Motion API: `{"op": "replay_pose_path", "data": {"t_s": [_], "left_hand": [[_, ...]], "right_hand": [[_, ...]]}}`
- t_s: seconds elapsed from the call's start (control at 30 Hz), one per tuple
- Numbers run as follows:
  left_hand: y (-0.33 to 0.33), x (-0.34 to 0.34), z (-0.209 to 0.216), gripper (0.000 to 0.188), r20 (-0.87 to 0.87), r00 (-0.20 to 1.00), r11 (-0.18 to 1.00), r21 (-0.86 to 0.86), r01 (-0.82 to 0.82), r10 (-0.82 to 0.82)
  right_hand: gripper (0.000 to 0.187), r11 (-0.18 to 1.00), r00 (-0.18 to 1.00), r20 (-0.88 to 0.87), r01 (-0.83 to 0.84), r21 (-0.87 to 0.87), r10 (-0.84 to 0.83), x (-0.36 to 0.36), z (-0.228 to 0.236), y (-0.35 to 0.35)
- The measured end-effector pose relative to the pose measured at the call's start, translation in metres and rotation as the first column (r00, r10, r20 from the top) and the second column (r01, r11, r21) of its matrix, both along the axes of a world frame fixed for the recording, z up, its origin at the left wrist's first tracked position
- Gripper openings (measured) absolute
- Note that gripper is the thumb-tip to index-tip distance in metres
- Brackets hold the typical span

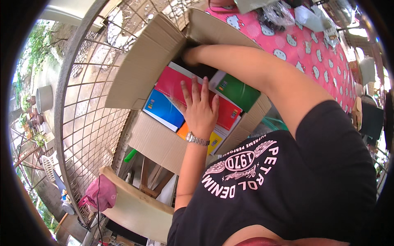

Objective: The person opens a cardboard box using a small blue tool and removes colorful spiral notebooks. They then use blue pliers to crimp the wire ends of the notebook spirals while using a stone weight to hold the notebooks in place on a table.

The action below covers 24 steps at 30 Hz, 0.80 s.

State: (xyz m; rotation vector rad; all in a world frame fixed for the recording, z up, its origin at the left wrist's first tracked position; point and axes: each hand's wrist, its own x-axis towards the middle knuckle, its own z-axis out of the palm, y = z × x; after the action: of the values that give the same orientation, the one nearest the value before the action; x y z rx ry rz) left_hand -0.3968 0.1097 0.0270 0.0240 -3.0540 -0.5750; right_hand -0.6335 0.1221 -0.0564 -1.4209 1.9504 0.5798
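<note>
An open cardboard box (150,57) in front of me holds several colourful notebooks with soft covers. My left hand (200,108) rests with fingers spread on a red notebook (170,82), a metal watch (197,139) around its wrist. Left of that lies a blue notebook (164,110). A green notebook (240,93) sits to the right, below my right forearm. Parts of an orange notebook (183,130) and a yellow notebook (214,142) show near the box's front side. My right hand (192,56) reaches down into the dark far corner of the box, its fingers hidden from sight.
A metal mesh fence (94,88) runs along the left of the box. Beyond the box at right lies a pink patterned cloth (312,53) with plastic bags (277,16) on it. A pale chair back (137,201) with a pink cloth bundle (101,193) stands at lower left.
</note>
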Motion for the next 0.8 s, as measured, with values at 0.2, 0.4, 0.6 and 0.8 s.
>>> {"op": "replay_pose_path", "data": {"t_s": [0.2, 0.4, 0.6, 0.8], "left_hand": [[0.000, -0.001, -0.022, 0.037, -0.070, 0.992, 0.994, 0.033, -0.103, 0.105], [-0.009, 0.000, -0.023, 0.041, -0.085, 0.991, 0.994, 0.049, -0.096, 0.100], [-0.007, -0.001, -0.026, 0.046, -0.031, 0.996, 0.996, 0.035, -0.078, 0.079], [-0.006, -0.002, -0.021, 0.049, 0.033, 0.995, 0.996, -0.024, -0.090, 0.091]], "right_hand": [[0.033, 0.978, 0.972, 0.120, 0.208, -0.028, -0.204, 0.013, -0.024, -0.024], [0.035, 0.972, 0.962, 0.150, 0.233, -0.021, -0.227, 0.013, -0.027, -0.035], [0.037, 0.957, 0.945, 0.178, 0.287, -0.041, -0.275, 0.011, -0.016, -0.028], [0.039, 0.904, 0.885, 0.293, 0.410, -0.119, -0.362, 0.025, 0.066, 0.022]]}}
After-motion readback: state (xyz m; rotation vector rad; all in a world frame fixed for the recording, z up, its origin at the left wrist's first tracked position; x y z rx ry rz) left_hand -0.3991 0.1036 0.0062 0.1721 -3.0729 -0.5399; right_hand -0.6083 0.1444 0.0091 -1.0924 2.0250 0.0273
